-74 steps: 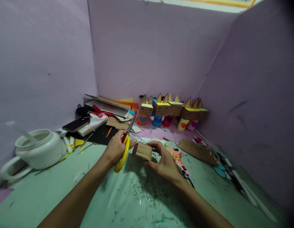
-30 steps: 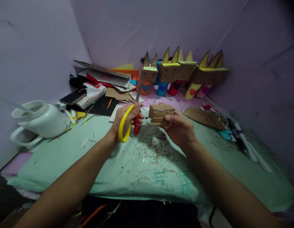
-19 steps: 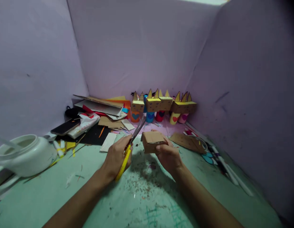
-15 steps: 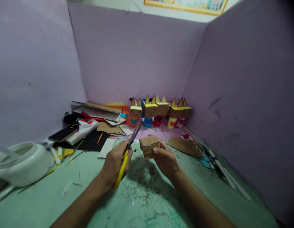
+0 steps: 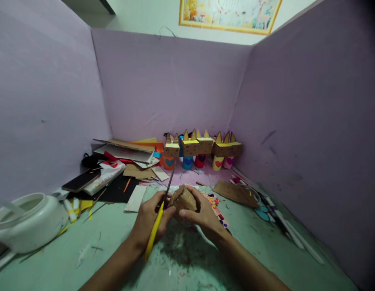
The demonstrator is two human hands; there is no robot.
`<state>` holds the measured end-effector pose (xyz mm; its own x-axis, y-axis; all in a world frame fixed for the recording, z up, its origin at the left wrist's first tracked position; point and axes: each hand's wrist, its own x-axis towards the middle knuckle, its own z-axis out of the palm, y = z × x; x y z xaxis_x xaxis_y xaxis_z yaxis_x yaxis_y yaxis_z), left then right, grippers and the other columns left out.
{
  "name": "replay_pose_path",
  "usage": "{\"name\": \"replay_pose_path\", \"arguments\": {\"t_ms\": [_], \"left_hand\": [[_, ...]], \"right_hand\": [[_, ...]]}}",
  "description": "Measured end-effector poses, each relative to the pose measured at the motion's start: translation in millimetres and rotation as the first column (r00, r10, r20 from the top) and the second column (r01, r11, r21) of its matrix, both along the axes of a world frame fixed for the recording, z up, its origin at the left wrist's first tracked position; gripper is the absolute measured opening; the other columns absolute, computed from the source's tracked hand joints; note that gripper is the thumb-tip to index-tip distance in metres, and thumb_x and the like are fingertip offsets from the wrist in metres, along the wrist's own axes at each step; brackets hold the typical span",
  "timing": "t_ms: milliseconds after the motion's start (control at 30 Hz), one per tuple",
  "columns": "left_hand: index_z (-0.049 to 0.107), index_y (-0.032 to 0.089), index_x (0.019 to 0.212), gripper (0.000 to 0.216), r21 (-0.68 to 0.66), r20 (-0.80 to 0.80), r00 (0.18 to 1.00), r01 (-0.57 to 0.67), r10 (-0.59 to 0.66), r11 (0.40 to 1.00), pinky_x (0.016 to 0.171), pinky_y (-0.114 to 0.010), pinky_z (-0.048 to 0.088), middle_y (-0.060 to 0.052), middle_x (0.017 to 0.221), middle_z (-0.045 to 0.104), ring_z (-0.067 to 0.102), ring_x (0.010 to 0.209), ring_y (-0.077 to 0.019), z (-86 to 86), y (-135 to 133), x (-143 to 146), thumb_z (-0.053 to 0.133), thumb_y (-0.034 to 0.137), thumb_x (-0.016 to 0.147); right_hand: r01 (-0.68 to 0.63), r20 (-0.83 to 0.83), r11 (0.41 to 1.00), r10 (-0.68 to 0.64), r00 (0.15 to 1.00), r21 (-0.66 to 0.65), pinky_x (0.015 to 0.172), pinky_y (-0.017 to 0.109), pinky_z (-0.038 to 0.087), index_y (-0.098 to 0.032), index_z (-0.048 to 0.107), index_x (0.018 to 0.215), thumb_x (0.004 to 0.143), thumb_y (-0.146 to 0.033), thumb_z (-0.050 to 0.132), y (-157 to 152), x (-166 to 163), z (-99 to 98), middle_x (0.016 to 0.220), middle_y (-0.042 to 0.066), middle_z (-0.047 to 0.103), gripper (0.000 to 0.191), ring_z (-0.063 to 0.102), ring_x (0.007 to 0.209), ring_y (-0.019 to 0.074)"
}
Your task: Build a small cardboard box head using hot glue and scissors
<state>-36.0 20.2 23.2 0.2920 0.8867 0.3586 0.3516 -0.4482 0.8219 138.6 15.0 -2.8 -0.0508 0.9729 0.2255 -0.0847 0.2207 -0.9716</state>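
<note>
Yellow-handled scissors [image 5: 155, 232] rest in my left hand [image 5: 147, 216], blades pointing up and away from me. The fingers of that hand also reach the left side of a small brown cardboard box [image 5: 185, 199]. My right hand [image 5: 205, 212] grips the box from the right, thumb across its near face and fingers behind. The box is tilted, one corner toward the top. Under the hands, the green tabletop [image 5: 114, 250] carries dark crumbs and scraps. A colourful patterned piece [image 5: 216, 204] lies partly hidden behind my right hand.
Cardboard animal-like figures [image 5: 190, 147] on coloured tubes with hearts stand at the back. To the left are a white teapot [image 5: 30, 218], a phone [image 5: 81, 180] and stacked cardboard [image 5: 129, 145]. Brown cardboard [image 5: 235, 193] and pens [image 5: 284, 222] lie right. Purple panels [image 5: 172, 81] enclose the table.
My hands have come together, and my left fingers now touch the box. The box has turned from nearly level to tilted. The view has tipped slightly upward.
</note>
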Motion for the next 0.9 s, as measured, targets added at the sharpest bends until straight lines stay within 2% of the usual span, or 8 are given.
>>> {"name": "replay_pose_path", "arguments": {"t_ms": [133, 200, 400, 533, 667, 767, 900], "left_hand": [[0.059, 0.018, 0.097, 0.021, -0.032, 0.055, 0.998, 0.000, 0.002, 0.999, 0.063, -0.028, 0.045, -0.002, 0.078, 0.065, 0.060, 0.069, -0.0193, 1.3, -1.1, -0.1, 0.056, 0.029, 0.080], [0.057, 0.018, 0.099, 0.022, -0.074, 0.086, 0.996, 0.014, -0.008, 0.997, 0.059, -0.027, 0.044, -0.002, 0.076, 0.064, 0.058, 0.064, -0.0178, 0.9, -1.3, -0.8, 0.054, 0.030, 0.081], [0.055, 0.017, 0.099, 0.026, -0.145, 0.182, 0.982, 0.075, -0.048, 0.987, 0.057, -0.026, 0.042, 0.001, 0.072, 0.059, 0.053, 0.058, -0.0149, -2.5, -0.1, -0.1, 0.059, 0.032, 0.078], [0.055, 0.017, 0.100, 0.030, -0.181, 0.176, 0.983, 0.092, -0.060, 0.979, 0.055, -0.026, 0.041, 0.001, 0.068, 0.057, 0.053, 0.057, -0.0154, -4.6, 0.0, 2.0, 0.059, 0.039, 0.080], [0.053, 0.018, 0.102, 0.041, -0.190, 0.208, 0.977, 0.094, -0.054, 0.977, 0.053, -0.026, 0.040, 0.001, 0.068, 0.056, 0.052, 0.055, -0.0140, -6.9, 0.4, 1.7, 0.058, 0.051, 0.079], [0.052, 0.018, 0.100, 0.041, -0.201, 0.208, 0.976, 0.101, -0.058, 0.974, 0.057, -0.026, 0.042, 0.000, 0.073, 0.057, 0.054, 0.062, -0.0148, -7.2, 0.7, 0.9, 0.066, 0.047, 0.074], [0.049, 0.019, 0.095, 0.037, -0.220, 0.280, 0.959, 0.092, -0.027, 0.971, 0.060, -0.026, 0.044, 0.001, 0.075, 0.056, 0.054, 0.066, -0.0155, -3.1, -1.2, 0.8, 0.067, 0.040, 0.070]], "right_hand": [[-0.164, -0.068, 0.983, 0.170, 0.983, 0.086, 0.094, 0.042, 0.042, -0.022, 0.055, 0.118, 0.054, -0.047, 0.083, -0.6, 4.6, 4.5, 0.114, 0.008, 0.060, 0.074, 0.056, 0.108, 0.0298], [-0.182, -0.065, 0.975, 0.191, 0.979, 0.124, 0.097, 0.043, 0.039, -0.022, 0.054, 0.118, 0.053, -0.047, 0.084, 0.1, 7.0, 5.9, 0.115, 0.009, 0.059, 0.076, 0.054, 0.112, 0.0300], [-0.183, -0.042, 0.974, 0.190, 0.981, 0.134, 0.094, 0.041, 0.042, -0.027, 0.050, 0.109, 0.042, -0.042, 0.090, -1.1, 5.6, 7.2, 0.116, 0.007, 0.058, 0.079, 0.054, 0.112, 0.0285], [-0.164, 0.005, 0.972, 0.165, 0.986, 0.170, 0.087, 0.036, 0.046, -0.028, 0.046, 0.110, 0.047, -0.035, 0.089, -3.9, 3.5, 9.2, 0.115, 0.005, 0.055, 0.077, 0.055, 0.108, 0.0261], [-0.137, 0.196, 0.969, 0.096, 0.976, 0.207, 0.087, 0.036, 0.046, -0.027, 0.047, 0.121, 0.053, -0.030, 0.086, -5.6, 4.4, 8.9, 0.114, 0.004, 0.053, 0.078, 0.055, 0.104, 0.0254], [-0.144, 0.277, 0.947, 0.061, 0.959, 0.287, 0.089, 0.037, 0.045, -0.027, 0.053, 0.113, 0.054, -0.027, 0.086, -7.5, 3.6, 6.3, 0.112, 0.004, 0.053, 0.068, 0.055, 0.103, 0.0263], [-0.184, 0.301, 0.930, 0.085, 0.950, 0.317, 0.101, 0.042, 0.038, -0.029, 0.051, 0.125, 0.057, -0.034, 0.086, -10.8, 1.2, 4.2, 0.126, 0.007, 0.050, 0.077, 0.049, 0.118, 0.0303]]}}
